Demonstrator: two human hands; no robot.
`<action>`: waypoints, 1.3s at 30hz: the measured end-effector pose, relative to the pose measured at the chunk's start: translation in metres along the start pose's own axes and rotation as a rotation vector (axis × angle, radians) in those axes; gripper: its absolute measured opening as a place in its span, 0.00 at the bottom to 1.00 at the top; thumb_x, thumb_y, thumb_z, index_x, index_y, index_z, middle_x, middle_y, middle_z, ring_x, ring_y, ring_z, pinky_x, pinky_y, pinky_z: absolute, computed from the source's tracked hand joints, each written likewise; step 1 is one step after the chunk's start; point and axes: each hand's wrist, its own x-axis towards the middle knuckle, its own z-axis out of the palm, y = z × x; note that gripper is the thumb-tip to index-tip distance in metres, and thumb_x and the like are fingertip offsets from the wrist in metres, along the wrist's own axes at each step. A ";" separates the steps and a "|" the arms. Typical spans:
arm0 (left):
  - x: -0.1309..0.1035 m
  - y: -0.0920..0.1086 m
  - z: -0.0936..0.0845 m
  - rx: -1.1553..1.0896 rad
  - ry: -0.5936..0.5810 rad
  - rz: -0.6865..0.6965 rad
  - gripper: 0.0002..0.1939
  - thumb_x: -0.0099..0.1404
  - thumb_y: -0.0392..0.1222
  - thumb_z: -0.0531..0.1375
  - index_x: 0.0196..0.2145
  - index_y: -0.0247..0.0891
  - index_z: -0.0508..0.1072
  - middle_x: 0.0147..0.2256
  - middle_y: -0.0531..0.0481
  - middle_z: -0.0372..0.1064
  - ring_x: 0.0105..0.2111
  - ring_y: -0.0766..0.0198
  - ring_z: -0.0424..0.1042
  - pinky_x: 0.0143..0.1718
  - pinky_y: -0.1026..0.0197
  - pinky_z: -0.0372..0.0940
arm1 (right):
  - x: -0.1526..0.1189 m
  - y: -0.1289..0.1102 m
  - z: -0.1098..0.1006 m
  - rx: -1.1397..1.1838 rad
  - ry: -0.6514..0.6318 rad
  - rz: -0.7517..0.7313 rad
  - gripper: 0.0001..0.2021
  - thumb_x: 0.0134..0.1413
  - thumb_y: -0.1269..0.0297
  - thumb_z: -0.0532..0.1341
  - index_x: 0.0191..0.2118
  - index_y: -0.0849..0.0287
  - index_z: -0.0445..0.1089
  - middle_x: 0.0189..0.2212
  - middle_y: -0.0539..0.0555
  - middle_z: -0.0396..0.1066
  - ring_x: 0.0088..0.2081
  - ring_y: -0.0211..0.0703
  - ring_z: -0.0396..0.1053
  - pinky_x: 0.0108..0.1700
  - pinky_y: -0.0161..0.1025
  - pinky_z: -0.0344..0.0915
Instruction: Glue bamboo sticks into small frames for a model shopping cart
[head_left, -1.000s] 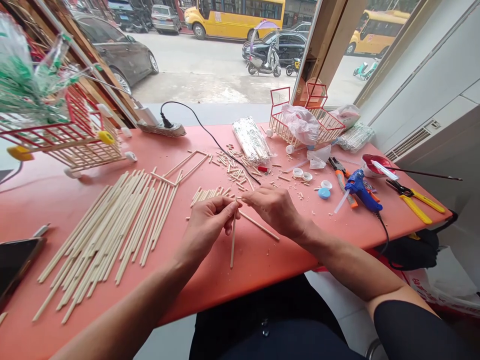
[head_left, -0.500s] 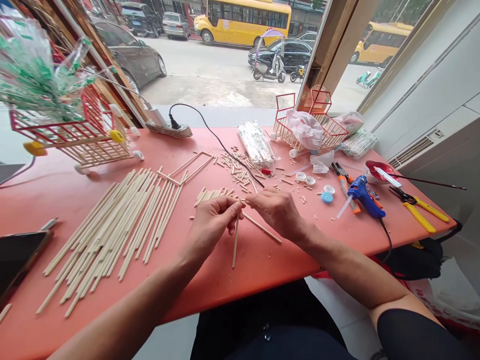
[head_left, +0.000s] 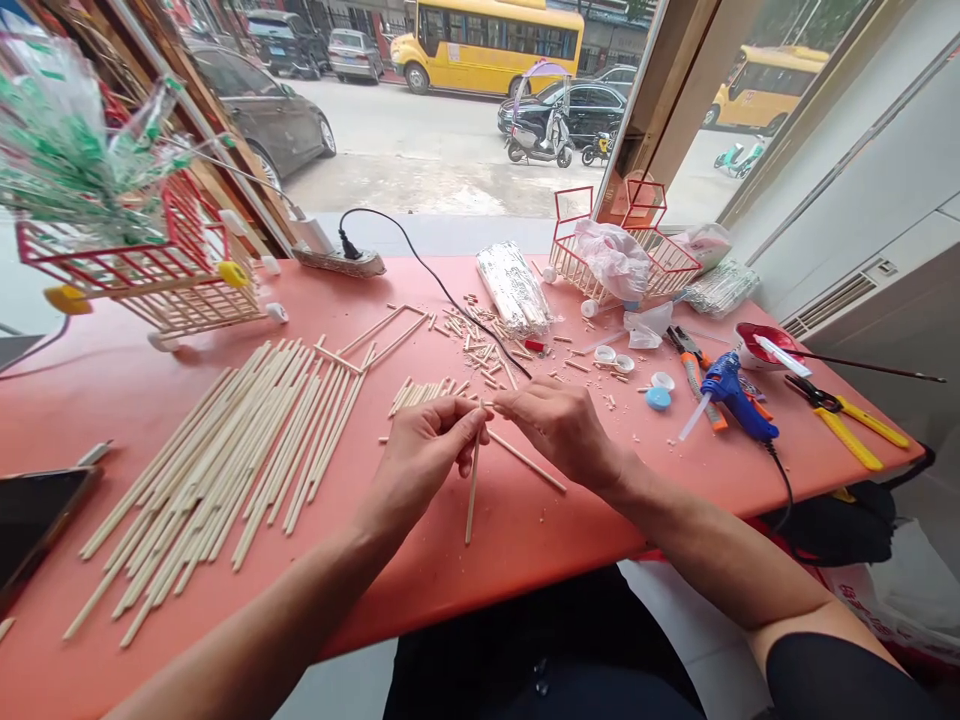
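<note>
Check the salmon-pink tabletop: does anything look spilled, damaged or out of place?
Short, pale wooden stick pieces lie scattered across its far middle, with a thin black cable running through them. That looks untidy compared with the long, pale wooden sticks, laid roughly side by side. Nothing looks plainly damaged.

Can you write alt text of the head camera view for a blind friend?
A left hand pinches a thin wooden stick beside the right hand over a pink table; more sticks lie at left, a blue glue gun at right, and a street shows beyond.

1 head camera | looks forward, down | hands (head_left: 424, 445) (head_left: 562, 425) close, street (head_left: 420, 150) beyond
</note>
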 end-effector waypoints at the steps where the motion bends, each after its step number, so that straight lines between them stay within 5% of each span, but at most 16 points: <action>1: 0.000 0.001 0.000 0.003 0.000 0.001 0.13 0.61 0.48 0.67 0.27 0.33 0.77 0.23 0.51 0.71 0.17 0.71 0.64 0.20 0.66 0.60 | 0.000 0.000 0.000 -0.001 0.013 -0.009 0.13 0.73 0.69 0.57 0.39 0.58 0.79 0.31 0.53 0.81 0.33 0.39 0.73 0.39 0.35 0.63; 16: -0.001 0.001 -0.001 0.051 -0.007 0.018 0.14 0.63 0.46 0.66 0.25 0.34 0.76 0.22 0.52 0.70 0.16 0.71 0.64 0.22 0.66 0.60 | 0.001 -0.001 0.001 0.009 0.157 -0.066 0.13 0.72 0.66 0.58 0.37 0.58 0.79 0.27 0.51 0.79 0.30 0.39 0.71 0.34 0.35 0.61; 39: -0.003 0.002 0.001 -0.021 -0.010 -0.016 0.13 0.61 0.47 0.68 0.28 0.34 0.78 0.24 0.51 0.72 0.19 0.70 0.68 0.22 0.66 0.66 | -0.001 -0.002 0.003 0.033 0.064 0.020 0.15 0.73 0.66 0.56 0.37 0.59 0.78 0.29 0.53 0.80 0.31 0.39 0.72 0.37 0.35 0.61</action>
